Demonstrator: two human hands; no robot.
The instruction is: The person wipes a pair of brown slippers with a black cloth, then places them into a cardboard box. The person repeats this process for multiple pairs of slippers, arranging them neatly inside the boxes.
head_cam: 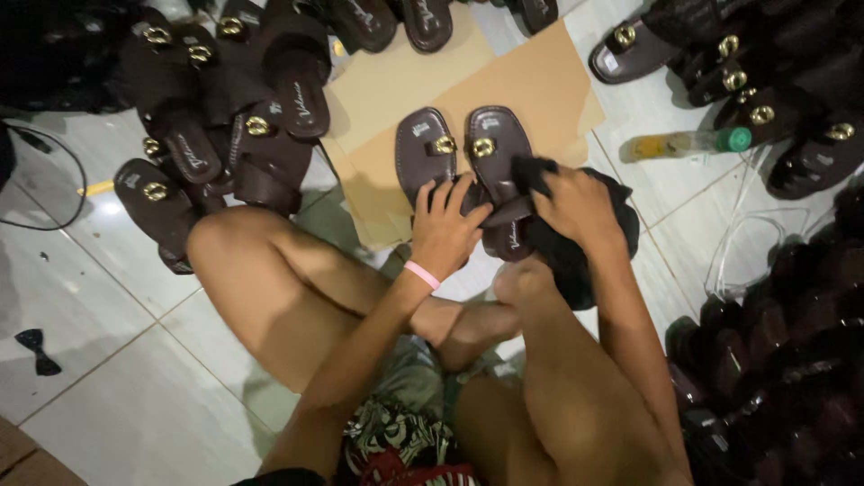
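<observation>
The left hand [443,227] pressed flat, fingers spread, on the pair of brown sandals [468,162] lying on cardboard [540,90] while the right hand [576,209] clenched a black cloth [576,256] against one, wiping apparently midway, with heaps [216,117] around apparently waiting

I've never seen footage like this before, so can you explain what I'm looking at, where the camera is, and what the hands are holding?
There is no machine here: a person sits on a tiled floor, filmed by a camera on their own head that looks down at their legs and hands. In front of them a pair of dark brown sandals with gold buckles lies on flat cardboard. The left hand, with a pink band at the wrist, presses on the sandals. The right hand has its grip closed on a black cloth laid against the right sandal. Heaps of similar sandals lie around, and a bottle with a green cap lies on its side.
</observation>
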